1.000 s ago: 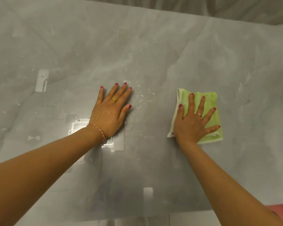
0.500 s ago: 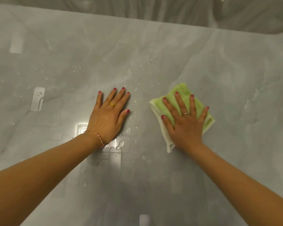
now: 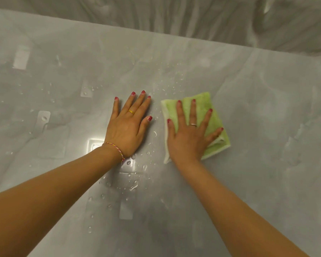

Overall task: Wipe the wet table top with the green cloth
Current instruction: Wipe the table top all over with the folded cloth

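At frame centre-right the folded cloth (image 3: 206, 115), likely soft and light, lies under the right hand (image 3: 188, 138), fingers (image 3: 193, 112) spread flat, best pressed mid-cloth; left hand (image 3: 127, 130) flat on wet counter (image 3: 267, 108).

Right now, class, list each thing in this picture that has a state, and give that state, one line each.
Table: wet, droplets beside and below the left hand, not yet wiped.
Cloth: folded, flat on the table, pressed under the right hand.
Left hand: open, palm flat on the bare table, apart from the cloth.
Right hand: open, fingers spread, pressing on the cloth.
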